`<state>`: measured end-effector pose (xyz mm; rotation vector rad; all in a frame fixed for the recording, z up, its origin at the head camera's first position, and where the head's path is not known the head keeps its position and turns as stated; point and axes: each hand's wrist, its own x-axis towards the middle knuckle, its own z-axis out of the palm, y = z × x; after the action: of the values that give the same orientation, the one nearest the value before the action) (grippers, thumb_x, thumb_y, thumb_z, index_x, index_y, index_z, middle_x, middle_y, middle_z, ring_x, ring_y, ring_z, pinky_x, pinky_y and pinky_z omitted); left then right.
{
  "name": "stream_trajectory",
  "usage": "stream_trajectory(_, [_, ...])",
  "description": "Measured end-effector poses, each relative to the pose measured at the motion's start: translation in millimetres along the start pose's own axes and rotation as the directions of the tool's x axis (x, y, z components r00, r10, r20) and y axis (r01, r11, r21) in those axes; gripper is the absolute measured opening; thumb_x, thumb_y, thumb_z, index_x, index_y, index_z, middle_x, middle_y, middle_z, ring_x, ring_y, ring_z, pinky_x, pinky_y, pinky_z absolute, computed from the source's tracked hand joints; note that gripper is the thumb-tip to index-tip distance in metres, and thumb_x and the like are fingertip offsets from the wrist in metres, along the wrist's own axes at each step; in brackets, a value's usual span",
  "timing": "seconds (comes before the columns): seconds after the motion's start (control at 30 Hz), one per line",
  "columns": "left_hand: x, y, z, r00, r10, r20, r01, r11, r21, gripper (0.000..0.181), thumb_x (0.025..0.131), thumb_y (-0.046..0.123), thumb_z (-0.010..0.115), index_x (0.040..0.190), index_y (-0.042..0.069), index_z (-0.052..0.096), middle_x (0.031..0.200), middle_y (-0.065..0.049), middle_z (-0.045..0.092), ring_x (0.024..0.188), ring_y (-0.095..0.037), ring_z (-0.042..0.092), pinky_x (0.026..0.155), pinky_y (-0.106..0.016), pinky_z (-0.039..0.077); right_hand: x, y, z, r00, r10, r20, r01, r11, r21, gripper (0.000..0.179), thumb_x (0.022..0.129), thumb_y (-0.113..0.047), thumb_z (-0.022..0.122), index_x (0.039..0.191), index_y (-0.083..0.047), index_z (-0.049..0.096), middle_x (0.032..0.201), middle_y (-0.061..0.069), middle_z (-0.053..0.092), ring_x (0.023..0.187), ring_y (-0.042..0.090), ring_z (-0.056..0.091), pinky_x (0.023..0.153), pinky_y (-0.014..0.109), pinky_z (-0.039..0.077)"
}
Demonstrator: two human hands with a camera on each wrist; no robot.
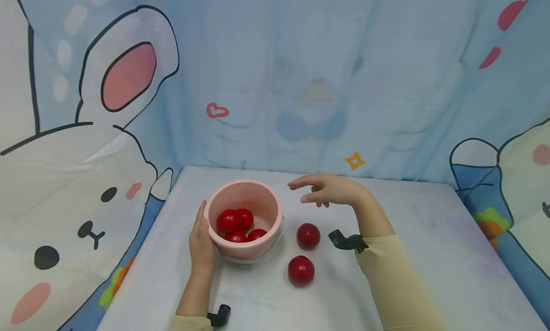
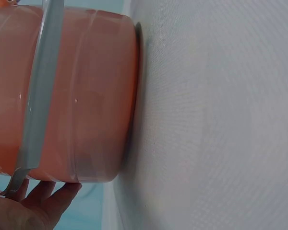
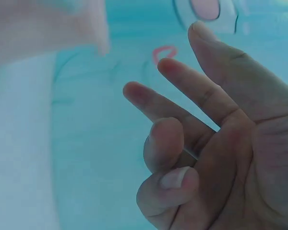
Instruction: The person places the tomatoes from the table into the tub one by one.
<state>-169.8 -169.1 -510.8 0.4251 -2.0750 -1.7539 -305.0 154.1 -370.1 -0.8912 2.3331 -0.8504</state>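
Observation:
A pink bucket (image 1: 275, 211) with a pale handle (image 2: 41, 91) stands upright on the table. Several shiny round red balls (image 1: 228, 221) lie inside it. Against the bucket's left side rests my left hand (image 1: 202, 242); its fingertips touch the outer wall in the left wrist view. My right hand (image 1: 331, 190) hovers to the right of the bucket, apart from it. Nothing is in its grasp, and in the right wrist view some fingers reach out while others bend. Below it lie two more red balls, one nearer the hand (image 1: 308, 236) and one closer to me (image 1: 301, 271).
The table has a white cover (image 1: 429, 273). A light blue curtain (image 1: 318, 73) with cartoon prints hangs behind it and at both sides. Dark wrist cameras sit on the right wrist (image 1: 347, 241) and left wrist (image 1: 220, 315).

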Motion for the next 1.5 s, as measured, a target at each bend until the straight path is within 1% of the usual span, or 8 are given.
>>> stream_trajectory(0.17, [-1.7,1.7,-1.5,1.000,0.014,-0.011,-0.014,1.000,0.016,0.042,0.102,0.053,0.036,0.143,0.060,0.033,0.153,0.029,0.036,0.148,-0.008,0.030,0.114,-0.049,0.039,-22.4,46.2,20.6,0.997,0.067,-0.047,-0.064,0.997,0.046,0.046,0.090,-0.046,0.067,0.134,-0.045,0.055,0.135,-0.009,0.058,0.075,0.030,0.062,0.060,0.035,0.054])
stream_trajectory(0.37, [-1.3,3.1,-0.5,1.000,0.015,-0.008,-0.015,1.000,0.017,0.042,0.102,0.052,0.035,0.143,0.060,0.033,0.153,0.029,0.036,0.148,-0.007,0.030,0.116,-0.049,0.037,-29.6,87.6,54.2,0.987,0.135,-0.087,-0.118,0.978,0.175,0.050,0.091,-0.037,0.069,0.139,-0.039,0.054,0.143,0.001,0.055,0.079,0.042,0.062,0.058,0.033,0.052])
stream_trajectory(0.5, [-1.7,2.4,0.1,1.000,0.010,-0.012,-0.010,1.000,0.015,0.042,0.102,0.051,0.035,0.143,0.060,0.034,0.153,0.029,0.036,0.148,-0.007,0.030,0.116,-0.049,0.037,-32.4,105.7,75.8,0.975,0.193,-0.107,-0.165,0.960,0.227,0.059,0.089,-0.038,0.071,0.144,-0.034,0.050,0.145,0.006,0.052,0.078,0.033,0.063,0.060,0.034,0.053])
stream_trajectory(0.63, [-1.4,1.2,-0.3,1.000,0.002,-0.015,-0.002,1.000,0.017,0.042,0.102,0.053,0.036,0.143,0.060,0.033,0.153,0.030,0.035,0.148,-0.007,0.030,0.115,-0.049,0.038,-34.7,116.4,92.6,0.964,0.225,-0.138,-0.182,0.945,0.270,0.069,0.086,-0.041,0.073,0.148,-0.033,0.044,0.148,0.005,0.049,0.077,0.028,0.062,0.060,0.034,0.053])
stream_trajectory(0.77, [-0.9,0.2,-0.9,1.000,0.000,-0.019,0.000,1.000,0.019,0.042,0.102,0.054,0.035,0.143,0.060,0.033,0.152,0.030,0.035,0.148,-0.007,0.030,0.115,-0.049,0.037,-33.9,125.2,106.0,0.963,0.220,-0.158,-0.166,0.940,0.298,0.076,0.085,-0.042,0.074,0.151,-0.034,0.039,0.152,0.004,0.046,0.070,0.025,0.060,0.058,0.032,0.052])
stream_trajectory(0.9, [-0.8,0.1,-0.7,1.000,0.015,-0.018,-0.014,1.000,0.016,0.042,0.102,0.052,0.036,0.143,0.059,0.034,0.152,0.029,0.036,0.148,-0.007,0.030,0.115,-0.049,0.038,-32.9,131.8,117.1,0.951,0.252,-0.178,-0.187,0.930,0.317,0.078,0.082,-0.044,0.077,0.150,-0.038,0.040,0.145,0.004,0.051,0.066,0.023,0.059,0.062,0.031,0.052])
stream_trajectory(1.13, [-0.8,0.0,0.1,1.000,0.009,-0.019,-0.008,1.000,0.011,0.042,0.102,0.052,0.037,0.143,0.060,0.034,0.151,0.031,0.036,0.148,-0.006,0.030,0.115,-0.048,0.038,-33.3,136.1,128.5,0.918,0.316,-0.241,-0.230,0.917,0.326,0.072,0.076,-0.049,0.080,0.140,-0.048,0.049,0.141,0.002,0.051,0.079,0.022,0.058,0.070,0.031,0.052])
stream_trajectory(1.5, [-0.8,1.1,2.2,1.000,-0.003,-0.018,0.003,1.000,0.004,0.042,0.101,0.053,0.038,0.143,0.060,0.034,0.153,0.029,0.035,0.149,-0.007,0.029,0.115,-0.049,0.038,-32.9,138.5,133.4,0.906,0.326,-0.271,-0.223,0.909,0.351,0.063,0.078,-0.045,0.080,0.135,-0.047,0.054,0.136,0.001,0.056,0.057,0.022,0.053,0.053,0.029,0.048])
